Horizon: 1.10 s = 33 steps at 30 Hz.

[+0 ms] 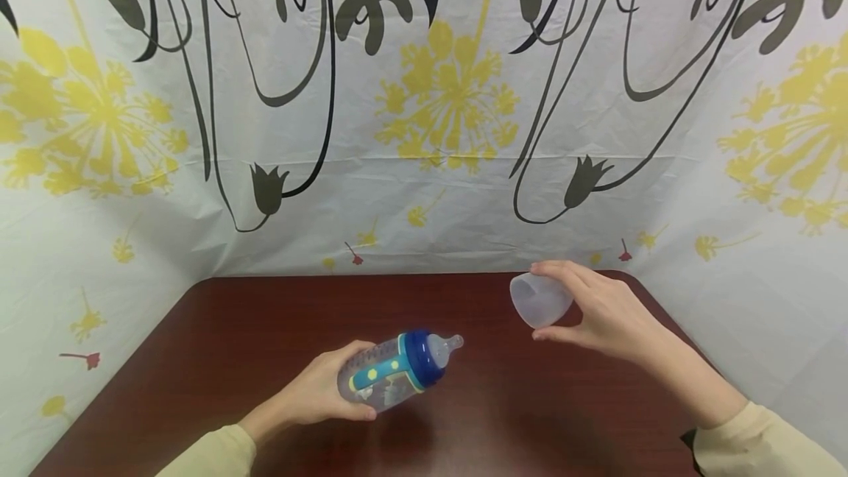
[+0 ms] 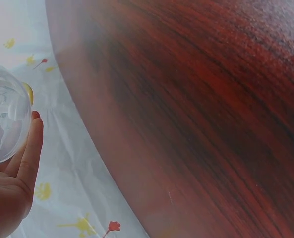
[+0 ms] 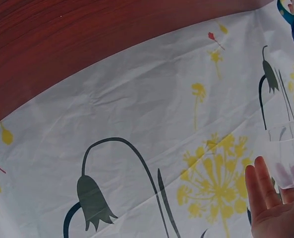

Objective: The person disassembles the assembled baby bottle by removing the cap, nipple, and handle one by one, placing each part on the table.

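1. My left hand (image 1: pixel 327 387) grips the clear plastic baby bottle (image 1: pixel 389 391) near its base end, thumb and fingers on opposite sides of the body. I judge this grip suits it because the rounded wall gives my palm something broad to wrap.
2. The bottle is tilted, its translucent teat (image 1: pixel 442 350) pointing right and somewhat upward. Holding so low leaves the glossy dark-blue collar (image 1: pixel 424 361) and the teat free of my fingers, which probably spares the mouthpiece any touch.
3. The turquoise band with yellow spots (image 1: pixel 371 375) faces up towards my eyes, not covered by my hand.
4. My right hand (image 1: pixel 599 313) pinches the frosted, translucent plastic cap (image 1: pixel 539 302), fingers over its upper edge and thumb beneath. A light hold across the sides seems enough for a hollow, thin-looking piece; I cannot tell how hard I press.
5. The cap is to the right of the teat and farther away from me, well apart from it, so neither knocks the other.
6. Both pieces appear raised over the dark red-brown wood-grain table (image 1: pixel 278 308), with the white flower-printed cloth (image 1: pixel 397 241) rising behind; my hands alone seem to bear their weight.
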Tool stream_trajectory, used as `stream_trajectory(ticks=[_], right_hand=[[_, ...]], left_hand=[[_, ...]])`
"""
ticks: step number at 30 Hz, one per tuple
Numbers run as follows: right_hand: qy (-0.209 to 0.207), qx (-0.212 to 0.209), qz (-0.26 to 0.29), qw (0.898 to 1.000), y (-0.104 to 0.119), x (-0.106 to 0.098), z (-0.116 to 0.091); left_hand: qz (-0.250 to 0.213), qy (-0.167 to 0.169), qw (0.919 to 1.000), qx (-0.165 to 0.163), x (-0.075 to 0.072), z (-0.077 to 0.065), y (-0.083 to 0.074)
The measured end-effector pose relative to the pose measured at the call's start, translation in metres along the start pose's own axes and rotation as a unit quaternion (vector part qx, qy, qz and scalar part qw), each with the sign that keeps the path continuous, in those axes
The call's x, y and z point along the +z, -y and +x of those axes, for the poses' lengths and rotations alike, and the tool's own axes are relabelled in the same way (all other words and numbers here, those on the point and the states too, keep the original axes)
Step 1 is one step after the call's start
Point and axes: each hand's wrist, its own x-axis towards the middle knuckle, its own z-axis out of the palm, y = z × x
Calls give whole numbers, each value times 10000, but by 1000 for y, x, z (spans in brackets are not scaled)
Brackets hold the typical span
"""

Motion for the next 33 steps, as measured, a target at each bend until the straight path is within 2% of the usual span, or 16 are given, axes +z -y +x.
stream_trajectory(ticks=[8, 16, 33], right_hand=[[-91, -63, 20, 9999, -7, 5, -2], [56, 112, 41, 9999, -11, 9, -6], [120, 403, -109, 9991, -21, 19, -12]], left_hand=[[1, -16, 10000, -2, 2, 0, 2], [129, -105, 9998, 121, 5, 1, 6], [97, -77, 9999, 68, 7, 2, 7]])
